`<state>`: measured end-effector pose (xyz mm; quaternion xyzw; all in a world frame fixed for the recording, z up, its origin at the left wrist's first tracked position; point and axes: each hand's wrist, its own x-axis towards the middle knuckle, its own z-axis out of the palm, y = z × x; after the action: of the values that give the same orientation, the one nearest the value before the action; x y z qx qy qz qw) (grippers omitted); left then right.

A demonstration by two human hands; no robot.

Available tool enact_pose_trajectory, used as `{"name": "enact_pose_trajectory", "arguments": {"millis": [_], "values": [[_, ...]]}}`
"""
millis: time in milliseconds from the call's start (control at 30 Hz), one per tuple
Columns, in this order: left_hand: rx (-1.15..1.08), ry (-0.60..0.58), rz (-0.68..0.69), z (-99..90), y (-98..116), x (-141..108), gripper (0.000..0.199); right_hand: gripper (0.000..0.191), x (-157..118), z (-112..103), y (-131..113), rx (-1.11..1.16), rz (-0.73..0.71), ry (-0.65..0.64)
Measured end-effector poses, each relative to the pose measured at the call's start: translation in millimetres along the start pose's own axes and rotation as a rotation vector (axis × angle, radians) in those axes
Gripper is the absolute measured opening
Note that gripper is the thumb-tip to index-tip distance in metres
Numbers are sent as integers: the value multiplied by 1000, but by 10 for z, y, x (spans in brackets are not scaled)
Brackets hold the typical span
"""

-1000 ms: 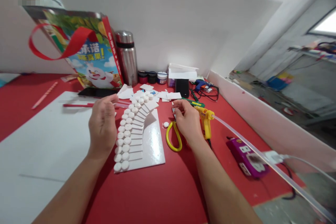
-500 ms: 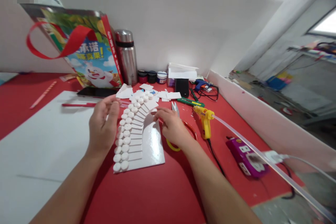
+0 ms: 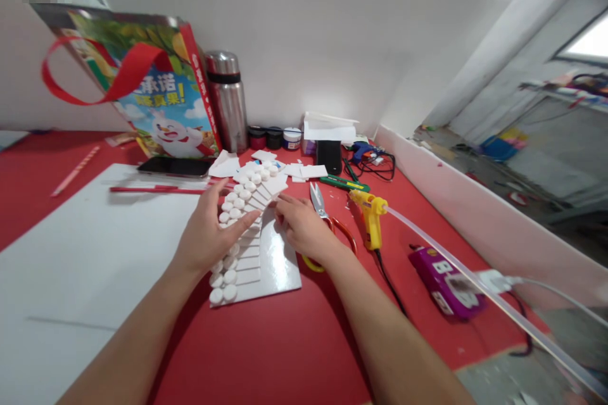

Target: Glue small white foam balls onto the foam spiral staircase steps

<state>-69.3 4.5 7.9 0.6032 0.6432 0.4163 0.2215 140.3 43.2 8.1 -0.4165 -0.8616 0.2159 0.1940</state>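
A white board model [image 3: 281, 269] lies on the red tabletop, with thin white strips [image 3: 247, 264] fanned along a curve. Two rows of small round white discs [image 3: 230, 293] follow its outer edge. My left hand [image 3: 205, 237] grips the model from the left, its thumb lying across the discs and strips and its fingers along the outer side. My right hand [image 3: 304, 226] has curled fingers at the inner edge of the strips near the top; its fingertips are partly hidden. Scissors [image 3: 318, 201] with red and yellow handles lie beside and partly under my right hand.
A yellow glue gun [image 3: 373, 221] with a long glue stick stands right, near a purple box [image 3: 446, 285]. Behind are a green cutter [image 3: 344, 183], white scraps [image 3: 304, 171], paint jars [image 3: 274, 138], a steel flask [image 3: 228, 101], a phone [image 3: 175, 166] and a gift bag [image 3: 166, 95].
My left hand has moved right onto the model, its thumb now across the discs. My right fingers have curled in at the inner edge. The model has shifted slightly right.
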Motion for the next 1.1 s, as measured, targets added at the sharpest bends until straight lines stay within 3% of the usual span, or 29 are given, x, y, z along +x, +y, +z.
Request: {"name": "enact_pose_trajectory", "arguments": {"millis": [433,667,800,867,967,1100], "values": [[-54,21,-50,-25,-28,22,74,27,-79,-66,-63,34,102,85],[-30,53,-88,-50,5,0,72,6,-103,-104,-24,160,285,371],[-47,79,-61,-56,23,-10,68,25,-163,-221,44,255,351,538],[-62,112,-39,-48,6,-6,66,23,-201,-304,107,248,362,517],[-117,170,-39,-27,-39,8,65,14,-235,-398,196,207,391,382],[-228,198,-63,-11,-61,31,67,20,-241,-433,206,130,368,294]]}}
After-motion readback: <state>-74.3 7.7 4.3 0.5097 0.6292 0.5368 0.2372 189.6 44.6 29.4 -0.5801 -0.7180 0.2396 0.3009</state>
